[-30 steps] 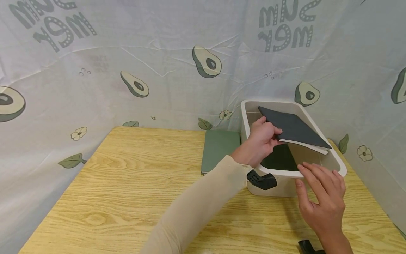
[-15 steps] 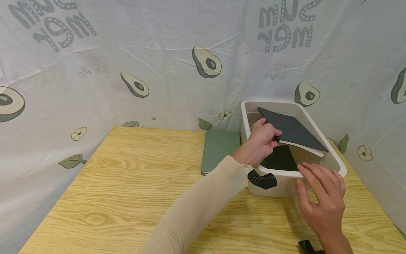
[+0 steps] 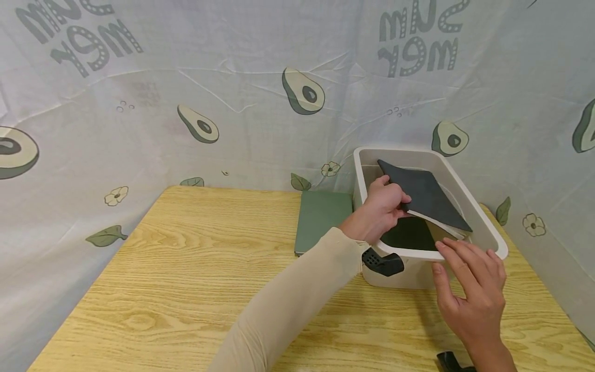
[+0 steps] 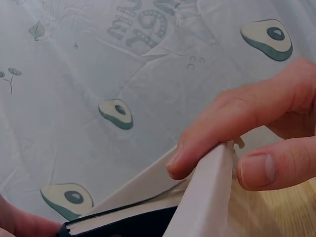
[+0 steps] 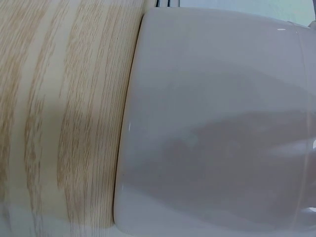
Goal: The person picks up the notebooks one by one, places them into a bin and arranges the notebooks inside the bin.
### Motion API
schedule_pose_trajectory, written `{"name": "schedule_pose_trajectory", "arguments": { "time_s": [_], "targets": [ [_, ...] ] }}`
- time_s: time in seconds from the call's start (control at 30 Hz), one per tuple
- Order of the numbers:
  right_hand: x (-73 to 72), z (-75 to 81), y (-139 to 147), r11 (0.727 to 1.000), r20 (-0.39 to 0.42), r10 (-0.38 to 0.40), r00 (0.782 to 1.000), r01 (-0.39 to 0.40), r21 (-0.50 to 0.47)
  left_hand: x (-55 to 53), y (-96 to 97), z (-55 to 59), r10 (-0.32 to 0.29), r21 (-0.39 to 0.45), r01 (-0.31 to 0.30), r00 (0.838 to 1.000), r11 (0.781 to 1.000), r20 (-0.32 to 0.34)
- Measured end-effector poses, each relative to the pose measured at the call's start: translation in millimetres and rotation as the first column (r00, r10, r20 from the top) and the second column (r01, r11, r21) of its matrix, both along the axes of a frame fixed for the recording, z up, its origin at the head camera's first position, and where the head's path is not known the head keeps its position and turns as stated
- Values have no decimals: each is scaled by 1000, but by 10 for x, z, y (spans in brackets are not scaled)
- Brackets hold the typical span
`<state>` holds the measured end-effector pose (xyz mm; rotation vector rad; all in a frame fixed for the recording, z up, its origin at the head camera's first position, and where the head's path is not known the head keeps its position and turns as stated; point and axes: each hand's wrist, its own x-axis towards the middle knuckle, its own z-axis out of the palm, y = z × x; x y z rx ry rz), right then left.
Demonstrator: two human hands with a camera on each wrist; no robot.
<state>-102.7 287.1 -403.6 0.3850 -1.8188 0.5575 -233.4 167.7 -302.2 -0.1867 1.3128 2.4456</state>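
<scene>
Left hand (image 3: 383,205) pinches a notebook (image 3: 426,195) (dark-covered, tilted) extending rightward.

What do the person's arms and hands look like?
The left arm wears a long, wrinkly cream sleeve, with a black piece dotted with little holes at its end. Another black piece shows beside the right wrist, where no sleeve shows. The left hand and right hand wear no gloves.

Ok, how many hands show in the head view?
2: the left hand holds a dark book tilted in the bin; the right hand touches its near rim. Some left fingers are hidden.
</scene>
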Motion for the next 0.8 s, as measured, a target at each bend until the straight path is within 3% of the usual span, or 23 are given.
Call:
{"name": "schedule_pose_trajectory", "arguments": {
  "time_s": [0.17, 0.3, 0.4, 0.57, 0.8],
  "targets": [
    [1, 16, -22, 1000, -15, 9, 1000, -9, -8, 22, 21, 60, -45, -31, 44, 998, 999, -39],
    [2, 21, -28, 1000, -25, 13, 1000, -13, -16, 27, -8, 142, -42, -67, 37, 996, 997, -79],
    [1, 14, -12, 1000, -21, 3, 1000, -3, -11, 15, -71, 220, -43, -8, 43, 993, 999, -108],
    [-3, -28, 35, 1000, -13, -14, 1000, 14, 0, 14, -162, 355, -87, 116, 101, 989, 988, -120],
    [-20, -60, 41, 1000, -36, 3, 999, -3, -13, 10, -229, 400, -79, 148, 93, 992, 985, -99]
  ]
}}
